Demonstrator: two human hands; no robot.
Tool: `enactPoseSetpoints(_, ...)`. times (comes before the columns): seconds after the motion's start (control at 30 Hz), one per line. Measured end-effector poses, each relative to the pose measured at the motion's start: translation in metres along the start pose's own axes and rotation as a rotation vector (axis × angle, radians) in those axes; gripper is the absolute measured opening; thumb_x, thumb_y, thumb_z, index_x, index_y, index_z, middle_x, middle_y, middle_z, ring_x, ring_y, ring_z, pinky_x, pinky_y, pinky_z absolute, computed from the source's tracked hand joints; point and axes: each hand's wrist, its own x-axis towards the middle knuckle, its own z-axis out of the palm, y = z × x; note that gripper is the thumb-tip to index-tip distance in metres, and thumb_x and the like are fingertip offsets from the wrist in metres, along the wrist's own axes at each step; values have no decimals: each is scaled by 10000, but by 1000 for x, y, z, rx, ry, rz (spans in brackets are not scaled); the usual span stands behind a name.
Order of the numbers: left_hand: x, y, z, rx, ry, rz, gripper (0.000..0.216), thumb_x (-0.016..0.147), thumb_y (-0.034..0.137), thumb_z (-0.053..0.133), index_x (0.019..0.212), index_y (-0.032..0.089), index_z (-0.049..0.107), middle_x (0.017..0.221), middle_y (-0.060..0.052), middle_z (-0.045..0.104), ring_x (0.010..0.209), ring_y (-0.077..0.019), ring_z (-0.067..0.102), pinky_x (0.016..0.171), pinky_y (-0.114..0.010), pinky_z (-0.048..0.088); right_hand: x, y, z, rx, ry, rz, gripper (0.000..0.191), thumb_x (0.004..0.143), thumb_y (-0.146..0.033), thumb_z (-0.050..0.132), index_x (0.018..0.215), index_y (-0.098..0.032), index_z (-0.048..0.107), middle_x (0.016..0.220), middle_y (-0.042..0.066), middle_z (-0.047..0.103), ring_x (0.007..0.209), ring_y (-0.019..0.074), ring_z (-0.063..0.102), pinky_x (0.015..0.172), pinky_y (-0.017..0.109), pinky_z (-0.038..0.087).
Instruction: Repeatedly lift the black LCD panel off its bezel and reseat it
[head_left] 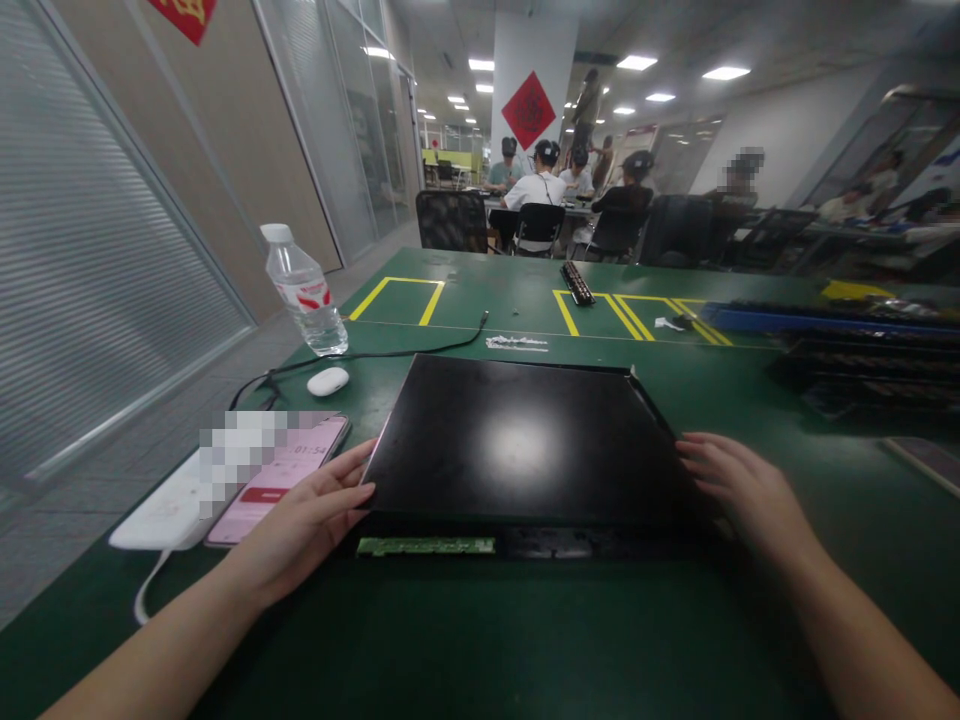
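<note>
A black, glossy LCD panel (540,450) lies in front of me, with a ceiling light mirrored on its surface. Along its near side runs a green circuit-board strip (426,546). My left hand (315,510) grips the panel's left edge, thumb on top and the other fingers at the side. At the right edge, my right hand (739,490) has its fingers against the rim; its thumb is mostly hidden. The panel's underside cannot be seen, and neither can whether it rests fully on the table.
The green table (480,640) carries a water bottle (304,290), a white earbud case (328,381), a phone (277,480), a white power bank (165,500) and a black cable (375,354). A dark slotted strip (577,283) lies farther back. Blurred dark stacks (862,350) stand right. People sit beyond.
</note>
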Motion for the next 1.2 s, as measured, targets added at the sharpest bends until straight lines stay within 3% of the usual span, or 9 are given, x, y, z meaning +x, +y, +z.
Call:
enactPoseSetpoints(0.33,-3,3,3,48,-22,16,829,699,130,971,1482,229,721,1330,-112,855,1190,-327,814,888,-338,674,-3,1,1,-125,-24,-25,543,761,-667,705,1103,-261,817,1210,133,836,1117,360,775,866,446,644)
enactPoseSetpoints(0.47,-5,4,6,66,-16,24,770,713,131,961,1445,223,739,1283,-100,872,1161,-307,827,876,-319,669,-2,2,-1,-201,-31,-37,602,753,-718,693,1123,-261,824,1172,134,845,1019,365,794,791,453,640)
enactPoseSetpoints(0.6,-6,2,7,68,2,31,729,714,106,941,1411,217,760,1260,-94,879,1198,-310,815,857,-307,656,-1,4,-1,-236,1,-113,537,738,-708,705,1044,-284,829,1073,107,860,948,360,801,739,443,623)
enactPoseSetpoints(0.77,-8,3,12,71,18,26,814,712,84,927,1488,203,713,1260,-110,880,1247,-326,790,900,-329,641,-3,1,0,-306,2,-117,522,731,-713,692,1022,-300,825,1016,108,855,886,367,791,624,437,592)
enactPoseSetpoints(0.93,-10,6,16,47,30,1,934,657,22,935,1535,216,681,1246,-103,886,1224,-332,800,977,-355,630,-2,2,-1,-301,33,-156,473,717,-714,695,956,-325,818,968,85,853,892,365,793,701,464,611)
enactPoseSetpoints(1.2,-7,3,13,69,32,24,791,719,51,900,1479,166,716,1231,-121,887,1159,-306,823,903,-332,643,-2,2,0,-352,22,-109,536,697,-756,668,979,-324,813,970,100,846,920,391,791,716,504,623)
